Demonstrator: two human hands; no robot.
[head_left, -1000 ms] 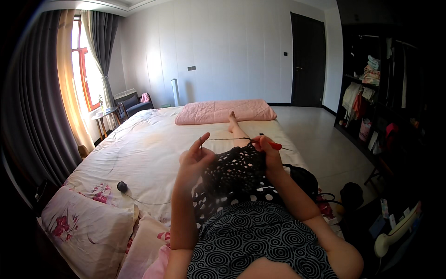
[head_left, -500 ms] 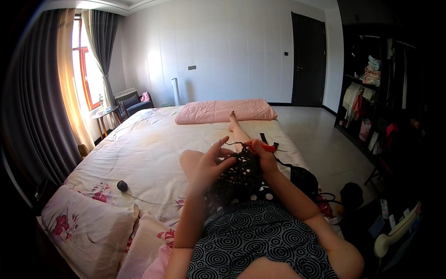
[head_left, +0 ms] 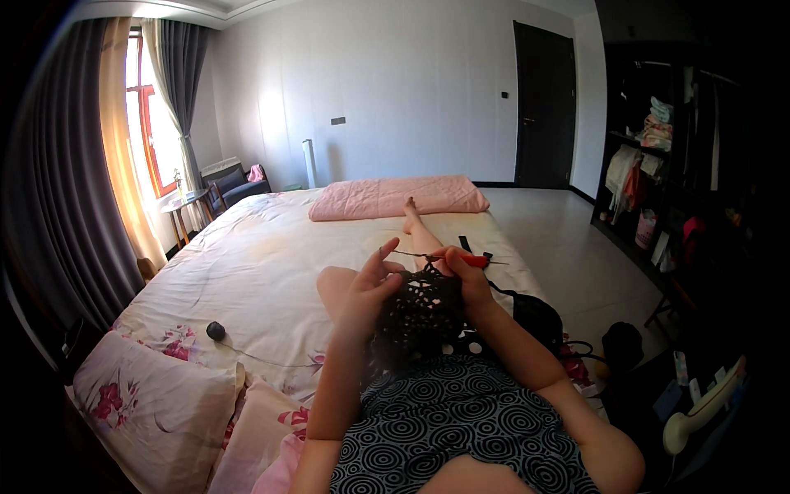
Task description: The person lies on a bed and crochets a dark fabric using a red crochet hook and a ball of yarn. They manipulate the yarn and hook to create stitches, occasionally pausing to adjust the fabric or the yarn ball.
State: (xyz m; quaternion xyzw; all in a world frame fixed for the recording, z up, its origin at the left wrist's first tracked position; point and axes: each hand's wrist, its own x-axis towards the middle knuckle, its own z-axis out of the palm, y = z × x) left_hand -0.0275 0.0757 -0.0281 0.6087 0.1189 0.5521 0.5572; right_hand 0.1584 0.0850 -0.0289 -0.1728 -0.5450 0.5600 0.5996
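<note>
My right hand (head_left: 467,278) is closed around the red handle of a crochet hook (head_left: 474,261), whose thin metal end sticks out to the right. The other end of the hook meets loops at the top of a black, openwork crochet piece (head_left: 424,305). My left hand (head_left: 374,280) has its index finger raised, with black yarn (head_left: 405,253) stretched from it to the hook. Its thumb and other fingers are curled at the left edge of the piece, which hangs over my lap. A small ball of black yarn (head_left: 216,331) lies on the bed to the left, its strand trailing towards me.
I sit on a bed (head_left: 255,272) with a pale floral sheet. A folded pink quilt (head_left: 395,198) lies across its far end, and floral pillows (head_left: 152,395) are at lower left. A black bag (head_left: 535,317) rests by my right arm. Dark open shelves (head_left: 650,148) stand at right.
My left hand has drawn slightly left and its thumb has come back off the crochet piece. The yarn between finger and hook is now straighter, and the piece hangs more spread out.
</note>
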